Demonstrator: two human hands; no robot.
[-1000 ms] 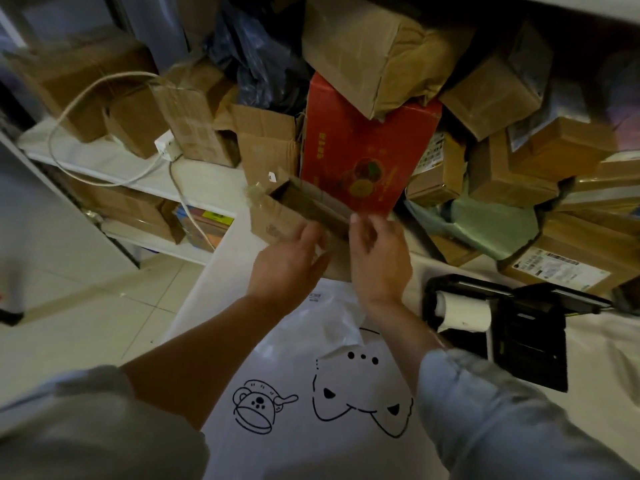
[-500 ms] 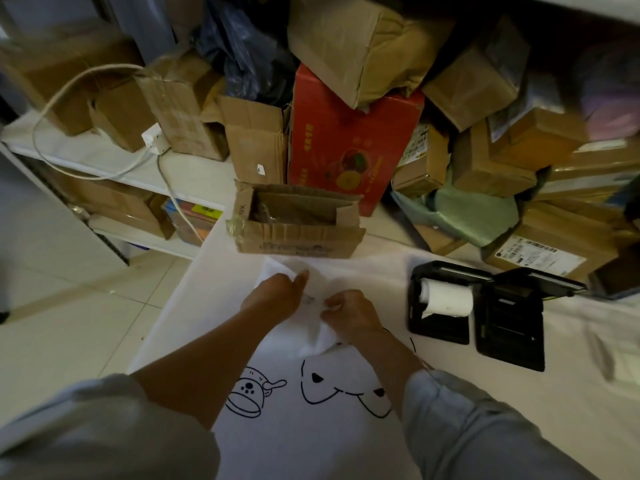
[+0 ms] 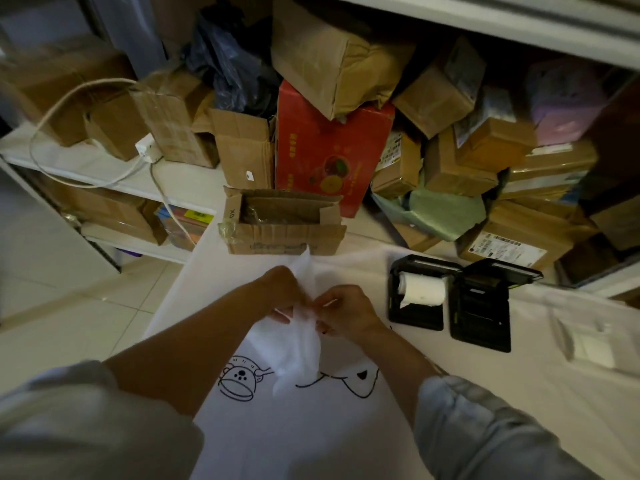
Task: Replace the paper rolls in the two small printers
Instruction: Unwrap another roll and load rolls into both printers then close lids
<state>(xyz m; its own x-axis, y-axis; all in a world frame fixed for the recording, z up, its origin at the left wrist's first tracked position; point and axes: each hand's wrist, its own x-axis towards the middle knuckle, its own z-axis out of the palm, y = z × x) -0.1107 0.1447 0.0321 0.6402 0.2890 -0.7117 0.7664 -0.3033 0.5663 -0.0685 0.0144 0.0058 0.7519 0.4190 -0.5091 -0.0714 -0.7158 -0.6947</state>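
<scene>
head view: left hand [image 3: 282, 292] and right hand [image 3: 348, 311], close together, both pinch a thin white plastic bag [image 3: 298, 337] above the white printed table cover [image 3: 485, 393]. to the right sit 2 small black printers, lids open: one [image 3: 415, 318] holds a white paper roll [image 3: 422, 289], the other [image 3: 481, 306] just beside it.
</scene>
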